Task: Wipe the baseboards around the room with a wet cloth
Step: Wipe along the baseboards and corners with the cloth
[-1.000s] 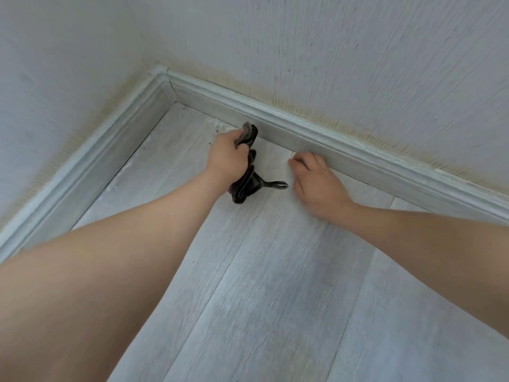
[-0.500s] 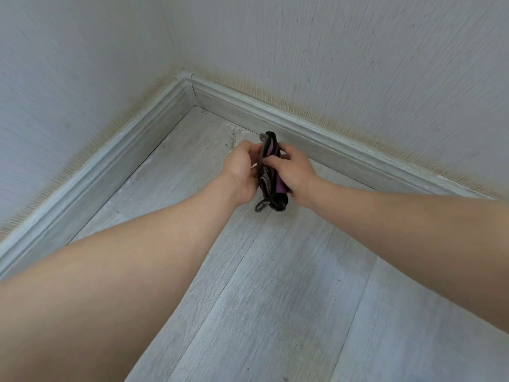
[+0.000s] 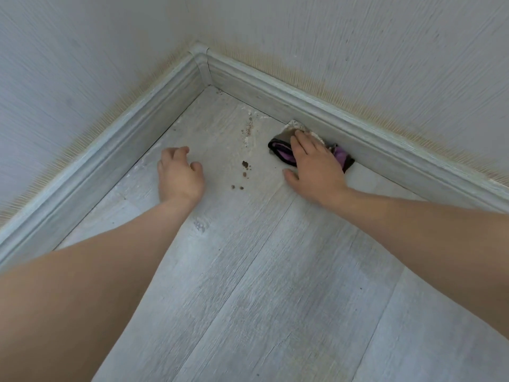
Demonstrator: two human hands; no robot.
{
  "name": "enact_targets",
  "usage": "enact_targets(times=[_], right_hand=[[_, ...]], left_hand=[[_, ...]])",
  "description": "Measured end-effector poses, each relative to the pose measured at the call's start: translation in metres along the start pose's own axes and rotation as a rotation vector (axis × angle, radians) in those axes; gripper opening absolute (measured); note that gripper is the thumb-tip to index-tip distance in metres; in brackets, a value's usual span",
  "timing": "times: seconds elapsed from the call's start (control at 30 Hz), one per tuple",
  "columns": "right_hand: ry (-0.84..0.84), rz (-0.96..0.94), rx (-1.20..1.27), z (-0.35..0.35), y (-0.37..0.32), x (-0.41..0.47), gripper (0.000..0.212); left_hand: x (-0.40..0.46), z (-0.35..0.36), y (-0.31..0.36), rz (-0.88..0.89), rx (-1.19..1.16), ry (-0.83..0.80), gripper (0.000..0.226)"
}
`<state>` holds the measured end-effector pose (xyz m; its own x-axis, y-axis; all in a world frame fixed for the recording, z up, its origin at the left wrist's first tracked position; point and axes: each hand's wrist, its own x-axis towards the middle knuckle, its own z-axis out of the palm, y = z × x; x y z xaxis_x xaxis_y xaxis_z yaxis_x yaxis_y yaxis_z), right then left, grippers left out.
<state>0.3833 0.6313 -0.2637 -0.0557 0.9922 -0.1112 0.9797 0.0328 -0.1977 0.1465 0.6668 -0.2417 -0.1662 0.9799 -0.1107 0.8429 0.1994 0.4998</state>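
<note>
Right hand (image 3: 314,164) presses the cloth (image 3: 281,150) flat-fingered against the baseboard (image 3: 358,133); left hand (image 3: 179,177) (loosely curled, empty) idles; crumbs (image 3: 245,168) may smear.

Pale textured walls (image 3: 358,37) meet a grey wood-look plank floor (image 3: 275,271).

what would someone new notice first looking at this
The right hand lies flat on a black and purple cloth at the foot of the right-hand baseboard. Brown crumbs dot the grey floor between the hands. The left hand rests on the floor, holding nothing.
</note>
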Motion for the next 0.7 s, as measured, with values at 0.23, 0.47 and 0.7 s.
enact_targets(times=[0.23, 0.47, 0.7], right_hand=[[0.082, -0.05, 0.041, 0.001, -0.014, 0.036, 0.053], [0.12, -0.03, -0.026, -0.006, -0.033, 0.074, 0.048], [0.087, 0.004, 0.111, -0.021, -0.054, 0.109, 0.032]], left_hand=[[0.002, 0.016, -0.025, 0.09, 0.164, 0.018, 0.046], [0.003, 0.027, -0.042, 0.168, 0.162, 0.123, 0.041], [-0.002, 0.038, -0.05, 0.207, 0.181, 0.219, 0.04]])
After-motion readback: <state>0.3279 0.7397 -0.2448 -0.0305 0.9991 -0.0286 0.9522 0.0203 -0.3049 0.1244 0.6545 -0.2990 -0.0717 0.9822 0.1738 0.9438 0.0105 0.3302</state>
